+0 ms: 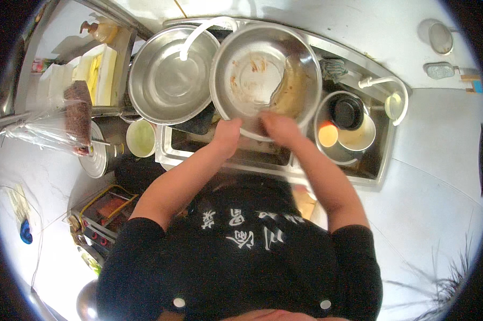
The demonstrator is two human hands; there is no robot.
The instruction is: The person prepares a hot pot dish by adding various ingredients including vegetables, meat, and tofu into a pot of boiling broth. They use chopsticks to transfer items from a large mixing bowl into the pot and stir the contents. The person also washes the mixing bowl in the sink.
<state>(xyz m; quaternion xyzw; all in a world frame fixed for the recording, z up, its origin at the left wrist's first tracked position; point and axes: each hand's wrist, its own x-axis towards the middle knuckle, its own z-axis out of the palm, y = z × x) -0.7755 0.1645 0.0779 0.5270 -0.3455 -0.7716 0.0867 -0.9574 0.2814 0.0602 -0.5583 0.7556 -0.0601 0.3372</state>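
Observation:
Tilted over the sink is a wide stainless steel basin point(245, 44) with reddish-brown stains on its bottom. Brownish liquid point(291, 90) has pooled along its right side. My left hand point(228, 136) grips the near rim of this basin. Motion blurs my right hand point(280, 127), whose fingers reach over the same rim into the basin; whether they hold anything is hidden. A second steel basin point(153, 76) sits to the left, under a white curved faucet point(203, 34).
The right compartment of the steel sink point(379, 172) contains a large bowl with a black bowl point(347, 110), a white bowl point(363, 134) and an orange-rimmed cup point(328, 135). Another white faucet point(401, 94) curves there. A green-lined bucket point(141, 138) stands left of the sink.

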